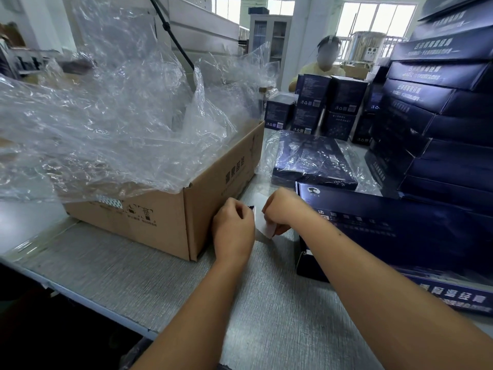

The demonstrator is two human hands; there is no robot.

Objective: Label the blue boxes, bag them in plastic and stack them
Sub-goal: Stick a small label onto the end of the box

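My left hand (pixel 233 225) and my right hand (pixel 280 209) meet over the grey table (pixel 160 276), both pinching a small white label sheet (pixel 262 222) between them. A dark label edge shows at my left fingertips. Just right of my right hand lies a long blue box (pixel 400 228), unbagged, with white print. Behind it lies a flat blue box in clear plastic (pixel 313 161). A tall stack of blue boxes (pixel 440 121) rises at the right.
A cardboard carton (pixel 173 209) lined with loose clear plastic (pixel 106 124) stands left of my hands. Small upright blue boxes (pixel 314 108) stand at the back, with a person in yellow seated behind them. The table's front edge runs diagonally at lower left.
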